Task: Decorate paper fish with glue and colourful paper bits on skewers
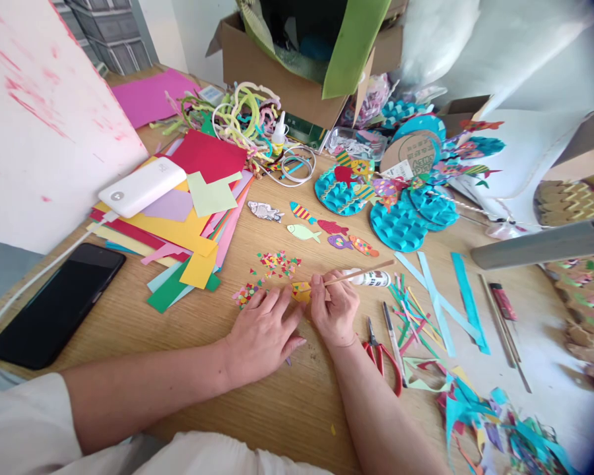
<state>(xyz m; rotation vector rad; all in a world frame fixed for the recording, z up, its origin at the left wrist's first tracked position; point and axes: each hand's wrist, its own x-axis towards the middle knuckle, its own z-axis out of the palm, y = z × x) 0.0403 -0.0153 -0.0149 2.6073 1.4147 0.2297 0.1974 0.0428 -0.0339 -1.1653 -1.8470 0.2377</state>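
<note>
My right hand [335, 309] is closed around a thin wooden stick [366, 270], whose lower end reaches a small yellow paper fish [301, 291] on the table. Beside the fish, my left hand [264, 326] lies palm down with its fingers stretched out, the fingertips close to its edge. Tiny coloured paper bits [280, 264] are heaped just beyond my left fingers. Behind my right hand lies a white bottle [373, 278], partly hidden. Several finished-looking paper fish, among them a pale green one [303, 233] and a red one [333, 227], lie farther back.
Red-handled pliers [381, 356], a pen [392, 333] and paper strips [416, 313] lie right of my hand. Coloured paper sheets [178, 231], a power bank [142, 187] and a phone [57, 305] occupy the left. Blue textured discs [398, 221] and a cardboard box [277, 79] stand behind.
</note>
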